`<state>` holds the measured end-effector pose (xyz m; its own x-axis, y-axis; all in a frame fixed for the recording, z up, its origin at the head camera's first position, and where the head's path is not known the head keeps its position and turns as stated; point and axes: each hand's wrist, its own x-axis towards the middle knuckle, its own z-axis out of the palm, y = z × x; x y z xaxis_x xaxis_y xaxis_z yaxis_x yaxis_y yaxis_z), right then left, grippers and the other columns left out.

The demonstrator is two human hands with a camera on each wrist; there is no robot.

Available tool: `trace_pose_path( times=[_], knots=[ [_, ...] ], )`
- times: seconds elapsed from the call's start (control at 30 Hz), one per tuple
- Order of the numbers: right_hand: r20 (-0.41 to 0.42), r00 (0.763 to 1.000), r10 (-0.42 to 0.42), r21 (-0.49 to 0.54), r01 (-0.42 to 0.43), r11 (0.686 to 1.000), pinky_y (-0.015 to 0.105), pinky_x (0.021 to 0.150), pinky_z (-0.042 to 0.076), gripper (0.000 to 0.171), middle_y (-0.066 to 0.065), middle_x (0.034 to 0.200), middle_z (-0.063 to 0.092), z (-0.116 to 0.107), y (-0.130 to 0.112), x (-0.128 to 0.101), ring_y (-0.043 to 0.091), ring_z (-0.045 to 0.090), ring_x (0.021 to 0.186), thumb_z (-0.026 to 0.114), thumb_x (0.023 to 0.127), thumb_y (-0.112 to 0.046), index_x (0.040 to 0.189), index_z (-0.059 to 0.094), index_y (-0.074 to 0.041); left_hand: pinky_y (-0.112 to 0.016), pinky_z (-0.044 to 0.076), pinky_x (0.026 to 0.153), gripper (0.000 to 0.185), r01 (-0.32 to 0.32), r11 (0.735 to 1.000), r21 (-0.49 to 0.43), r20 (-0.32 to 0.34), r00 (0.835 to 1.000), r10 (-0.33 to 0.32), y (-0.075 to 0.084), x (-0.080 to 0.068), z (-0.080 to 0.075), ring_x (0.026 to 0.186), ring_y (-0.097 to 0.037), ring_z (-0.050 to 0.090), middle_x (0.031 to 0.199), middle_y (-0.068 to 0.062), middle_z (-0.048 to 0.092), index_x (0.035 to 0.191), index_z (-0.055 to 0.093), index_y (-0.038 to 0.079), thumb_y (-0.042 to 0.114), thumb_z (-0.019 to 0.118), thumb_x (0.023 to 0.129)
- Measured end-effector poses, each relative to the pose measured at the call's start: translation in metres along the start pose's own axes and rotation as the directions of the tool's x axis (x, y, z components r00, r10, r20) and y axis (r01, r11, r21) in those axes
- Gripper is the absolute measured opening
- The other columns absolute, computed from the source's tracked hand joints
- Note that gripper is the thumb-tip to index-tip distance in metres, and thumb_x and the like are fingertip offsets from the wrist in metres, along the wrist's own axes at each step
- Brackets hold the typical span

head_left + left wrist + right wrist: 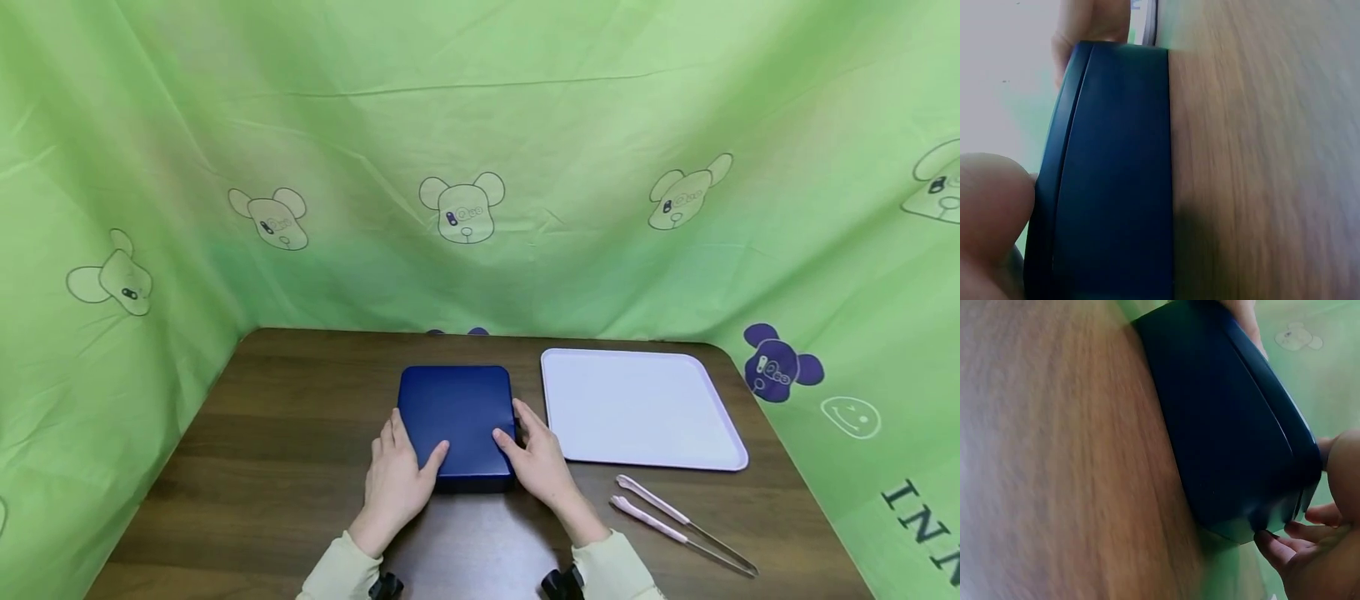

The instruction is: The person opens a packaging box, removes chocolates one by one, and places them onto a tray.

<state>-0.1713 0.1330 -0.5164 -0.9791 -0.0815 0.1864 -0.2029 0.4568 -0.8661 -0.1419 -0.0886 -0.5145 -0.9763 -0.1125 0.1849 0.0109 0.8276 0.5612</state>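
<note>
Both your grips hold the dark blue box (456, 421) on the worktop (285, 467): left hand (397, 479) and right hand (538, 462) clasp its near corners, thumbs on the lid. No label shows on it. Beside it lie a white tray (637, 408) and pink tongs (675, 521); the green cloth (918, 521) reads partly "INN".

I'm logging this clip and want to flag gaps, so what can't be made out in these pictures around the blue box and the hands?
- Blue box: contents hidden by its closed lid in every view.
- Left hand: left wrist view shows only a blurred thumb at the edge.
- Right hand: cut off by the right wrist view's corner.
- Tongs: tips too small in the head view.
- Tray: absent from the right wrist view.
</note>
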Motion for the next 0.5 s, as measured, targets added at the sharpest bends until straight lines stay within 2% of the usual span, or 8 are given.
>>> trace_pose_path(
  times=[0.2, 0.5],
  knots=[
    [-0.024, 0.999, 0.022, -0.01, -0.022, 1.0, 0.051, 0.106, 0.044, 0.062, 0.031, 0.152, 0.041, -0.008, 0.003, 0.008, 0.043, 0.049, 0.134, 0.07, 0.096, -0.012, 0.147, 0.043, 0.011, -0.06, 0.042, 0.105, 0.093, -0.032, 0.994, -0.106, 0.044, 0.998, 0.037, 0.008, 0.008, 0.009, 0.135, -0.05, 0.04, 0.157, -0.03, 0.03, 0.156, 0.026, -0.007, 0.047, 0.069, 0.094],
    [-0.038, 0.998, 0.052, 0.005, -0.052, 0.999, 0.048, 0.111, 0.04, 0.062, 0.029, 0.155, 0.038, -0.016, 0.011, 0.028, 0.04, 0.043, 0.139, 0.067, 0.098, -0.011, 0.149, 0.041, 0.01, -0.061, 0.041, 0.105, 0.089, -0.063, 0.987, -0.151, 0.053, 0.996, 0.072, 0.016, 0.031, 0.019, 0.131, -0.053, 0.043, 0.157, -0.03, 0.03, 0.155, 0.027, -0.007, 0.043, 0.069, 0.094]
  ],
)
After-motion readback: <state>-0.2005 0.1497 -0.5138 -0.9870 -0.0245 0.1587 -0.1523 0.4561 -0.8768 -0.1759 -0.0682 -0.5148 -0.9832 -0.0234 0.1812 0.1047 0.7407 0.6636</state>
